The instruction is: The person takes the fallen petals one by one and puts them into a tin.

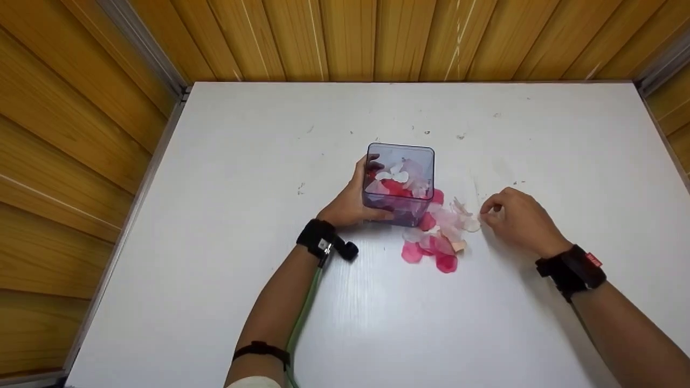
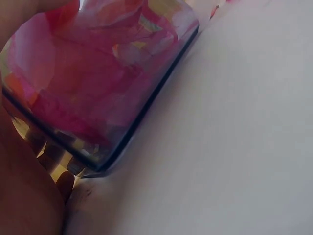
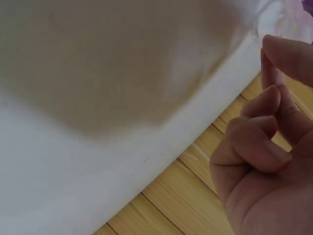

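Note:
My left hand (image 1: 345, 205) grips a clear, bluish plastic container (image 1: 399, 211) from its left side, thumb across the front and fingers round the back. Inside the container are white, pale pink and red artificial petals (image 1: 396, 187). Through its wall, the left wrist view shows deep pink petals (image 2: 83, 73) close up. To the right, my right hand (image 1: 520, 221) pinches a pale petal (image 1: 472, 224) between thumb and index fingertip, at the edge of a loose pile. Its other fingers (image 3: 254, 142) are curled in.
Loose pink, white and cream petals (image 1: 442, 246) lie on the white table (image 1: 269, 161) beside and in front of the container. Wood-patterned panels (image 1: 345, 40) stand behind the table and along its left side.

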Demonstrator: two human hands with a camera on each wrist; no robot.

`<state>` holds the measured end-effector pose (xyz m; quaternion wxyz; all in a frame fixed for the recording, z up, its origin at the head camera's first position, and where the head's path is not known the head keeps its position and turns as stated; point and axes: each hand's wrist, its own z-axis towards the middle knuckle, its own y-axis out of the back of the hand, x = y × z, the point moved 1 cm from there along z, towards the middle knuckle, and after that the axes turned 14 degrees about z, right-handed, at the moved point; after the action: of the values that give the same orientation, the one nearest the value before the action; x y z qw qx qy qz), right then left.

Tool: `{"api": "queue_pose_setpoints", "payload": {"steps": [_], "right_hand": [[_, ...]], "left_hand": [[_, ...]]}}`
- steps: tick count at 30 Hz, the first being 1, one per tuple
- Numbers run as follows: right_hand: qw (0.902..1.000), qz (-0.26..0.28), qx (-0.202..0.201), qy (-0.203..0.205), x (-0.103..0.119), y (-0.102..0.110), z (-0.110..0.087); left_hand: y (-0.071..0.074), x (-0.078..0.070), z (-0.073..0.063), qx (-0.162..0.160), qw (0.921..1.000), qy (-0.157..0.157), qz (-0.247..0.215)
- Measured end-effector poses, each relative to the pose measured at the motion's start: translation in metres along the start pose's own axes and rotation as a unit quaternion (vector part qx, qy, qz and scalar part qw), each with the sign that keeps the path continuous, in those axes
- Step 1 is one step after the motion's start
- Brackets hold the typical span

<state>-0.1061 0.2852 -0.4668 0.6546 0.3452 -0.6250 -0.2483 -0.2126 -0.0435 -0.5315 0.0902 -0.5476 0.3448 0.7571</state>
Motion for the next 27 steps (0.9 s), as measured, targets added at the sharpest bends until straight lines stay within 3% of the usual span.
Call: {"api": "queue_pose_setpoints", "payload": {"steps": [3, 9, 15, 20, 24, 27], "right_hand": [[0.9999, 0.004, -0.004, -0.01, 0.001, 0.0, 0.0], [0.9988, 0.016, 0.033, -0.032, -0.002, -0.013, -0.004], [0.9988, 0.019, 0.01, -0.045, -0.002, -0.003, -0.002], [0.998, 0.013, -0.062, 0.003, 0.005, 0.015, -0.002], [0.9904, 0.015, -0.123, 0.061, 0.022, 0.025, -0.001], [0.985, 0.021, -0.145, 0.091, 0.038, 0.028, 0.0]], "left_hand": [[0.0, 0.0, 0.0, -0.003, 1.0, -0.001, -0.005], [0.0, 0.0, 0.0, 0.002, 1.0, 0.0, -0.005], [-0.001, -0.001, 0.0, 0.0, 1.0, 0.001, -0.005], [-0.002, 0.002, 0.002, 0.006, 1.0, 0.002, -0.004], [-0.001, 0.003, 0.001, 0.003, 0.9999, 0.002, -0.01], [-0.001, 0.002, 0.001, 0.004, 0.9999, 0.002, -0.01]]}}
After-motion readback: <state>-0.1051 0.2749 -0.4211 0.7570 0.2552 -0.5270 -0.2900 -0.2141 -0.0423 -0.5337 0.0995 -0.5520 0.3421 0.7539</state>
